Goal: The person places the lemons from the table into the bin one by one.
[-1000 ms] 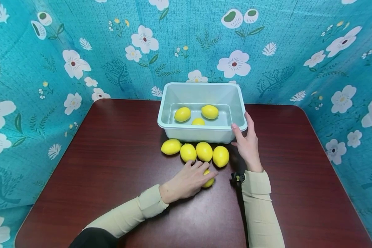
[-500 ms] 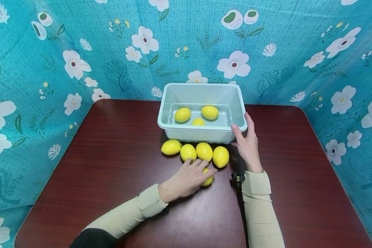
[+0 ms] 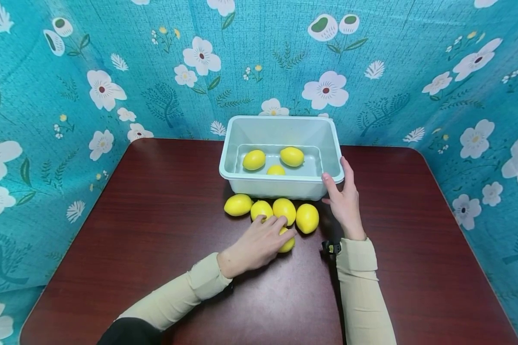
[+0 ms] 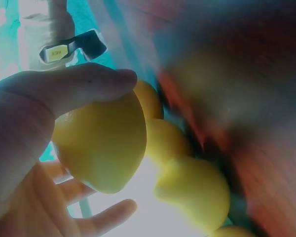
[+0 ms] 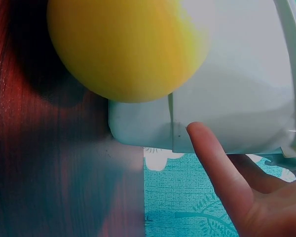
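While the left hand (image 3: 255,245) has its thumb and fingers wrapped round one bright yellow, oval lemon (image 3: 288,243), the right hand (image 3: 346,203) is clasping the near right corner of a pale blue-green, rectangular plastic box (image 3: 272,188), thumb up on the front rim and index finger along the right side. So yeah, both hands are busy. That gripped lemon sits in front of the box, just on the near side of a little row of four more: a sideways-lying lemon (image 3: 238,205) at the left end, then a second lemon (image 3: 261,209), a third lemon (image 3: 284,211) and a right-end lemon (image 3: 307,218). The left fingertips are right by the middle two, but I honestly can't tell if they're touching them, or whether the held one is lifted at all. Inside the box there are three: a left-hand lemon (image 3: 254,160), a right-hand lemon (image 3: 292,156) and a front lemon (image 3: 276,170) partly hidden behind the front wall. It's all on a dark reddish-brown, wood-grain surface (image 3: 172,191), box at the far edge, with a turquoise, flower-print curtain (image 3: 241,52) behind. Both arms wear cream sleeves (image 3: 362,287), and there's a small black device (image 3: 331,247) at the right wrist.
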{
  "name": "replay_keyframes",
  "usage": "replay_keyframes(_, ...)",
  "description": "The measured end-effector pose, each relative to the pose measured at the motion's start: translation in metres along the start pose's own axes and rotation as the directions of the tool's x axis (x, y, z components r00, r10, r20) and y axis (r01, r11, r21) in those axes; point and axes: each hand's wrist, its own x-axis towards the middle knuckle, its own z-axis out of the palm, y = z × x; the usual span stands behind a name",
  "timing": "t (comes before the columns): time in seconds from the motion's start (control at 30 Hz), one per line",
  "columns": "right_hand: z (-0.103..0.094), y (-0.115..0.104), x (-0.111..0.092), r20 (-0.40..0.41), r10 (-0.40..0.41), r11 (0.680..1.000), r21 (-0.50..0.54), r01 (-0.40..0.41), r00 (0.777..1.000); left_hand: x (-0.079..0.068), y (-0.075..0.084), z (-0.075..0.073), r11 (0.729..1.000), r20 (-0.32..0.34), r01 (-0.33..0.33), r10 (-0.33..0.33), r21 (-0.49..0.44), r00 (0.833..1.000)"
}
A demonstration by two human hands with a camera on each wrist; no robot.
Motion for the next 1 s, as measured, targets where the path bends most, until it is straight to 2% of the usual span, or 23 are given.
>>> replay_keyframes(0.37, 0.000, 0.001, 0.001, -0.004, -0.001, 1.000, 0.007, 0.001, 1.000, 0.001, -0.004, -0.003, 1.000, -0.014, 0.004, -0.003, 0.021, 1.000)
replay_keyframes(1.0, 0.000, -0.001, -0.001, -0.005, -0.002, 1.000, -0.011, 0.002, 1.000, 0.003, -0.008, -0.010, 1.000, 0.001, 0.005, -0.005, 0.003, 1.000)
